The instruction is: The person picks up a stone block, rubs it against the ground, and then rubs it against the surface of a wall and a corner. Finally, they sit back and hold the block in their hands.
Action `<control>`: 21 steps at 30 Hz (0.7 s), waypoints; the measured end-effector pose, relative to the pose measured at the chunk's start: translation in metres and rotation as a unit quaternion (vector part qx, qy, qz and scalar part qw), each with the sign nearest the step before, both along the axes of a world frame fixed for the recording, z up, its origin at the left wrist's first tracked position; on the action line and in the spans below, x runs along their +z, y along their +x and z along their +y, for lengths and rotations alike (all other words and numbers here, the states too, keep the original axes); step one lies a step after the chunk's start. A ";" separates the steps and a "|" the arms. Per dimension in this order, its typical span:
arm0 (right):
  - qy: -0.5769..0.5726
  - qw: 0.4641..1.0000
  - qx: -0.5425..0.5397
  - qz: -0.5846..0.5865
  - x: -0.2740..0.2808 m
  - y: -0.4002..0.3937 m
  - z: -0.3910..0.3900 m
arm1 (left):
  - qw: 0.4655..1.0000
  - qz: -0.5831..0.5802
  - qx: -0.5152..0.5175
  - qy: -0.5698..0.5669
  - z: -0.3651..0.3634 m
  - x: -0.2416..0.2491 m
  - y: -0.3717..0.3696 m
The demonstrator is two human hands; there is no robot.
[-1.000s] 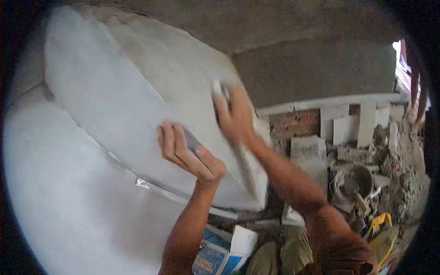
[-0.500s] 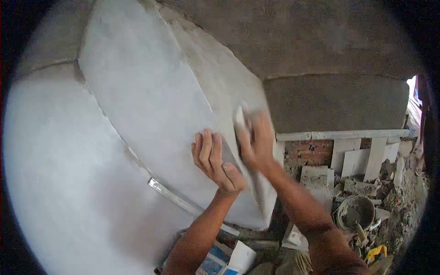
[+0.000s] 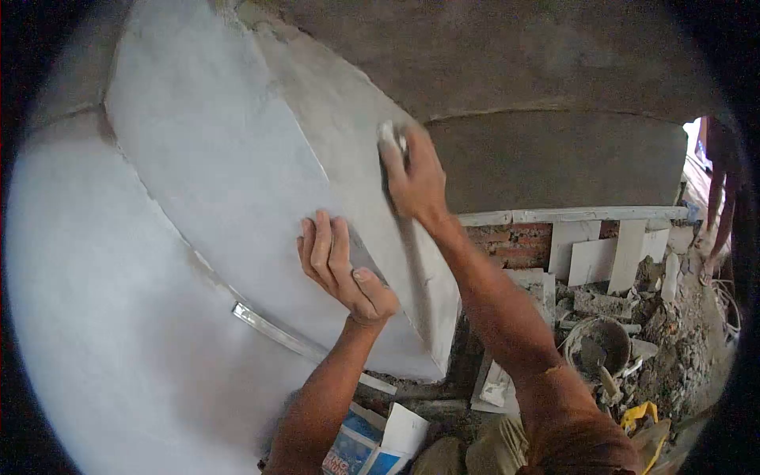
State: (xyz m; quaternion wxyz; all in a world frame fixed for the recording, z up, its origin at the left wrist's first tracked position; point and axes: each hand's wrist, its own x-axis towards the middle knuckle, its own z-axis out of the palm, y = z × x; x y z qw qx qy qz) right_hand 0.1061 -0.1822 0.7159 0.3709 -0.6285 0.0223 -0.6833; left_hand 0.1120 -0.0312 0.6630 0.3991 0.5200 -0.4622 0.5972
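Here, your left hand (image 3: 342, 271) lies nearly flat, fingers together and pointing toward eleven o'clock, pressed against the large white tile (image 3: 229, 182) near its right edge. At one o'clock from it, your right hand (image 3: 412, 178) is curled around a small pale block (image 3: 389, 136), held against that edge. The tile's long axis runs from eleven o'clock down to five.

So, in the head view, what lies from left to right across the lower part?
Shiny metal strip on the white wall → blue-and-white paper bag → grey mortar-filled bucket → yellow tool handle.
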 end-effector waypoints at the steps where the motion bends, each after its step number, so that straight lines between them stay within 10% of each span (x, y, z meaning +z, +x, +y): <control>1: -0.017 1.000 -0.009 0.024 -0.018 -0.010 0.012 | 1.000 0.005 0.008 0.003 0.000 0.000 -0.001; 15: -0.011 0.995 0.062 0.082 -0.089 -0.059 0.064 | 1.000 0.000 0.018 0.012 0.002 0.000 -0.001; 17: -0.069 0.994 -0.073 0.033 -0.080 -0.016 0.028 | 1.000 0.004 0.022 0.021 0.007 -0.001 -0.001; 21: 0.197 0.960 0.198 0.027 -0.029 0.027 -0.061 | 0.999 -0.011 0.033 0.018 0.004 0.003 -0.001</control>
